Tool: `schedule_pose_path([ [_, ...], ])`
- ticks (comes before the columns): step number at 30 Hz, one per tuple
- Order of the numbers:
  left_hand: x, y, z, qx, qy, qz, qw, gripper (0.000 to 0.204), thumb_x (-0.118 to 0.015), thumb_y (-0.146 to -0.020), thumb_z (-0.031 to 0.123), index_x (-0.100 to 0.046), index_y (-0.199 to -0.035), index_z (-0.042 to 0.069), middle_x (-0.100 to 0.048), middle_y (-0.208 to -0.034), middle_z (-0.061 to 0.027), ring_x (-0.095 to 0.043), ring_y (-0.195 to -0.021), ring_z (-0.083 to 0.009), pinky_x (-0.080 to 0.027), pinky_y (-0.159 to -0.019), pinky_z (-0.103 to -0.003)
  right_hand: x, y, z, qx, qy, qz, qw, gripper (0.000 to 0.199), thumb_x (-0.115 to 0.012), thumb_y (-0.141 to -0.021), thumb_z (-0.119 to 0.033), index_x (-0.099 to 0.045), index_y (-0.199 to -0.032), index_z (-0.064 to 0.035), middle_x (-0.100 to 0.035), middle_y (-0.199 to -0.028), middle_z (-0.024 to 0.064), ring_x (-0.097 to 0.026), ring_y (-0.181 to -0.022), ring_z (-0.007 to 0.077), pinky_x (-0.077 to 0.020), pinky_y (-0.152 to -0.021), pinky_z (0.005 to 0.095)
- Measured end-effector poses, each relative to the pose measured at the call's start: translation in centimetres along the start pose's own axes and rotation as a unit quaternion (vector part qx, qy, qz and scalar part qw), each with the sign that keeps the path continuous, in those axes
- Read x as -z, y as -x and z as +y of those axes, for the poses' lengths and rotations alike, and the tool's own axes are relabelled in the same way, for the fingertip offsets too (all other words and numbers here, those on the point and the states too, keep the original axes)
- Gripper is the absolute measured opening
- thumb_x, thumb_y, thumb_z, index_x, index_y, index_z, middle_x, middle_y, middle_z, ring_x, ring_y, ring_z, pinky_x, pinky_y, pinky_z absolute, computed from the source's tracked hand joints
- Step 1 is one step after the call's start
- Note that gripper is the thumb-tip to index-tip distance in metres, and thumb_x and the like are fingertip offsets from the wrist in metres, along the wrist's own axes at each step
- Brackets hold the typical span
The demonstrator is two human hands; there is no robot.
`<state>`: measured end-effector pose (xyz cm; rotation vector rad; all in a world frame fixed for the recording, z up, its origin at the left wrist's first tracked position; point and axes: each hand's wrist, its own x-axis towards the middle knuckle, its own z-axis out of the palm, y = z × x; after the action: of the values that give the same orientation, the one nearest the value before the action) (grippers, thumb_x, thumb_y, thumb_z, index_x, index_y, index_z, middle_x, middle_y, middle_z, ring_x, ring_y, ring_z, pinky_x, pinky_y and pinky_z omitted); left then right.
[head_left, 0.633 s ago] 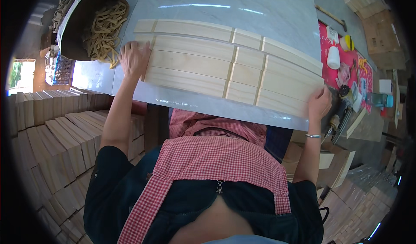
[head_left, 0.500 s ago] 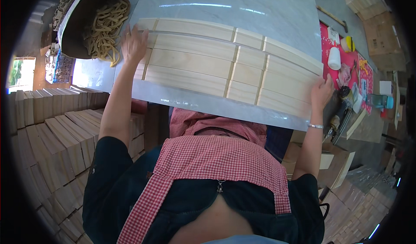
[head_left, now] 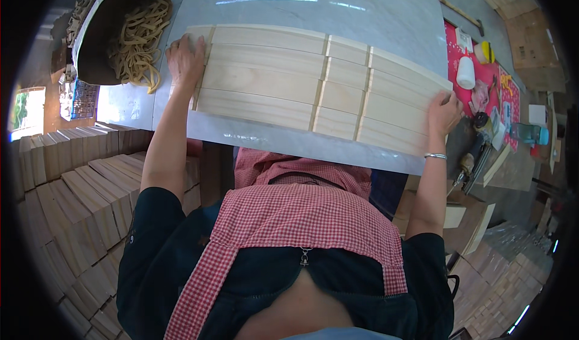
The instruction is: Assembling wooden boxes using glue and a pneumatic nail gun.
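Note:
Several pale wooden boards lie side by side on the grey marbled tabletop, with narrow grooves across them roughly lined up. My left hand curves over their left ends, thumb on the wood and fingers beyond the end. At the opposite ends my right hand rests with bent fingers around the edge. The boards sit between both hands, and some of their ends are hidden beneath my palms.
An open box of tan elastic bands stands at the far left. On a red cloth at right are a white bottle, a yellow tape roll and a power tool. Stacked wood blocks fill the left side.
The farthest board has come toward me, closing the gap to the other boards. Both hands have shifted slightly left, with the right fingers now bent around the board ends.

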<state>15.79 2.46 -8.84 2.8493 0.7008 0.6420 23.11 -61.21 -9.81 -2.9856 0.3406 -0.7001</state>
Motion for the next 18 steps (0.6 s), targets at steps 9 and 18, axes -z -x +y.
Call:
schedule_pose_path([
  [9,0.2,0.0,0.1,0.027,-0.037,-0.025,0.999,0.065,-0.059,-0.093,0.056,-0.064,-0.128,0.002,-0.064,-0.128,-0.0199,-0.055,-0.119,-0.0380,-0.045,-0.102,-0.045,0.1,0.1,-0.1,-0.012,0.026,0.010,1.000,0.045,-0.057,-0.094,-0.037,-0.070,-0.117,0.0001,-0.068,-0.106,0.0238,-0.060,-0.097,0.0454,-0.0501,-0.090,0.0503],
  [18,0.2,-0.1,0.0,0.066,-0.012,-0.026,0.997,0.073,-0.061,-0.089,0.061,-0.064,-0.130,0.000,-0.063,-0.132,-0.0171,-0.056,-0.122,-0.0351,-0.044,-0.105,-0.042,-0.2,0.1,0.2,0.002,0.014,0.019,1.000,0.041,-0.058,-0.094,-0.035,-0.070,-0.109,0.0010,-0.069,-0.105,0.0229,-0.063,-0.097,0.0418,-0.0523,-0.087,0.0496],
])
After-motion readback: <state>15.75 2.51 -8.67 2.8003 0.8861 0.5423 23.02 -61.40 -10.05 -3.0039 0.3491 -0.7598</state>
